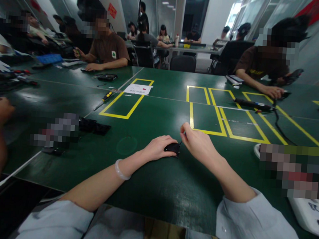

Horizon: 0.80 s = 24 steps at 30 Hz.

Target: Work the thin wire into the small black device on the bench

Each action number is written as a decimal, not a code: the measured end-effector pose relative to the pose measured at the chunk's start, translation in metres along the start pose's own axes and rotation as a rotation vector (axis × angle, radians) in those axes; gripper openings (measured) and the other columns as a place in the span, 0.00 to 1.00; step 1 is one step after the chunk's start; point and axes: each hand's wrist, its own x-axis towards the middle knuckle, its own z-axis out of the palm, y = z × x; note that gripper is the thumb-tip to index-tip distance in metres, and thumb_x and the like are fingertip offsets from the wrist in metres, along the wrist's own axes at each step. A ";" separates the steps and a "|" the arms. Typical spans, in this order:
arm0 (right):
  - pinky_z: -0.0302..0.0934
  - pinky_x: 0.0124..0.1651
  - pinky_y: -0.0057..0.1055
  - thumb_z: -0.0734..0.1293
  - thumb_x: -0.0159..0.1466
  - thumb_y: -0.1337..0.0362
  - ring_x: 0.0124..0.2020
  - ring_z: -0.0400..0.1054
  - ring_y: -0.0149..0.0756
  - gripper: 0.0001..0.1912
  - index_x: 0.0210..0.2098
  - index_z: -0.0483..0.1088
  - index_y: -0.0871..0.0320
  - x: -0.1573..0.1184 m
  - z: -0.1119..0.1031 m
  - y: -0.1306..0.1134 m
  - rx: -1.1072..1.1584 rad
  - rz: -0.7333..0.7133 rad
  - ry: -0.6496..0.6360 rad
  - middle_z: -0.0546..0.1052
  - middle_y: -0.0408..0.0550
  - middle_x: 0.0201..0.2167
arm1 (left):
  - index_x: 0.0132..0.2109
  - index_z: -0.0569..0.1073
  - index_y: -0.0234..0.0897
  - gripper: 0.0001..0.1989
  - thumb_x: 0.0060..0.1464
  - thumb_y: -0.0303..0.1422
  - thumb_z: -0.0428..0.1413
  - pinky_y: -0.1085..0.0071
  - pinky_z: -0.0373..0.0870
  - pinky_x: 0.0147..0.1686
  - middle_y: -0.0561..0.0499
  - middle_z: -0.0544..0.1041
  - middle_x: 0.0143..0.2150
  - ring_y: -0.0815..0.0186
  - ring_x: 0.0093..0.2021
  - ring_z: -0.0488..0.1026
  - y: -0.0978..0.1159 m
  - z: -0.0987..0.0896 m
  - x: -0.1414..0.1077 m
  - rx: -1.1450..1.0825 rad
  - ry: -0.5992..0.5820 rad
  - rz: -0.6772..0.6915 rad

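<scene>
Pinning a small black rounded piece point(172, 148) at the green tabletop point(154, 192), clock centred on that piece, 12 straight away from the wearer. Left hand point(159, 148) comes in from 9, closed on it: fingers over the far side, thumb on the near side. Likely a brace so the piece can't slide or twist. Right hand point(200, 144) at 2, fingertips pinched on a thin dark stem point(181, 143) at the piece's right edge. Can't tell if the stem is a tool or part of the piece. High, bent wrist probably keeps the fingers off the body and the edge in sight.

Orientation: squarer edge faces 3, rounded side tucks into the left palm toward 9. Visible long axis looks roughly 9–3, but the hand hides some, so tentative. Stem tilts up toward 1.

Around it: yellow-and-black-handled screwdriver point(106, 97) at 10, shaft toward the near left; flat black parts point(96, 126) between 9 and 10; yellow tape rectangles point(210, 132) from 1; white rounded case point(303, 213) around 4.
</scene>
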 end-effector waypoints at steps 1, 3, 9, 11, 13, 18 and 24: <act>0.43 0.26 0.28 0.52 0.69 0.62 0.31 0.71 0.37 0.10 0.45 0.59 0.56 0.000 0.001 0.000 0.012 -0.007 0.004 0.77 0.45 0.31 | 0.53 0.69 0.41 0.20 0.57 0.45 0.56 0.66 0.68 0.45 0.48 0.72 0.47 0.59 0.47 0.71 0.000 0.000 0.000 0.000 0.003 0.001; 0.44 0.26 0.28 0.52 0.68 0.62 0.31 0.72 0.36 0.10 0.46 0.58 0.56 -0.001 0.001 0.001 0.028 -0.018 0.016 0.77 0.46 0.32 | 0.52 0.69 0.40 0.20 0.57 0.45 0.56 0.67 0.68 0.45 0.48 0.73 0.46 0.59 0.47 0.71 -0.001 0.000 0.000 0.001 0.007 0.003; 0.42 0.25 0.29 0.52 0.69 0.58 0.32 0.72 0.38 0.11 0.43 0.60 0.56 0.000 0.000 -0.001 -0.005 -0.015 0.031 0.77 0.46 0.32 | 0.54 0.69 0.41 0.21 0.57 0.46 0.56 0.65 0.67 0.47 0.47 0.73 0.47 0.58 0.48 0.70 -0.001 0.001 0.000 -0.002 -0.006 -0.004; 0.41 0.24 0.29 0.51 0.70 0.57 0.31 0.72 0.38 0.12 0.42 0.60 0.56 0.000 0.000 -0.002 -0.025 -0.004 0.024 0.77 0.46 0.30 | 0.54 0.68 0.41 0.21 0.58 0.46 0.56 0.65 0.67 0.47 0.47 0.73 0.48 0.58 0.48 0.70 -0.001 0.000 0.000 -0.005 -0.006 -0.002; 0.41 0.24 0.29 0.51 0.70 0.59 0.30 0.72 0.38 0.11 0.43 0.60 0.56 0.000 0.001 -0.001 -0.027 0.016 0.018 0.76 0.45 0.29 | 0.54 0.69 0.41 0.21 0.57 0.46 0.56 0.66 0.67 0.46 0.48 0.73 0.48 0.59 0.48 0.70 0.000 0.000 0.001 -0.008 -0.006 -0.003; 0.41 0.25 0.28 0.51 0.69 0.61 0.30 0.72 0.37 0.10 0.46 0.59 0.56 -0.001 0.002 0.000 -0.016 0.004 0.032 0.76 0.46 0.31 | 0.53 0.69 0.41 0.20 0.57 0.45 0.56 0.67 0.67 0.46 0.48 0.73 0.47 0.59 0.47 0.71 0.002 -0.001 0.001 -0.008 -0.014 -0.006; 0.40 0.25 0.29 0.51 0.69 0.60 0.31 0.72 0.36 0.10 0.43 0.60 0.56 -0.001 -0.002 -0.001 -0.044 -0.001 0.033 0.77 0.46 0.31 | 0.53 0.69 0.41 0.21 0.57 0.46 0.56 0.66 0.68 0.46 0.47 0.73 0.48 0.58 0.48 0.71 -0.001 0.000 0.000 -0.003 -0.009 -0.012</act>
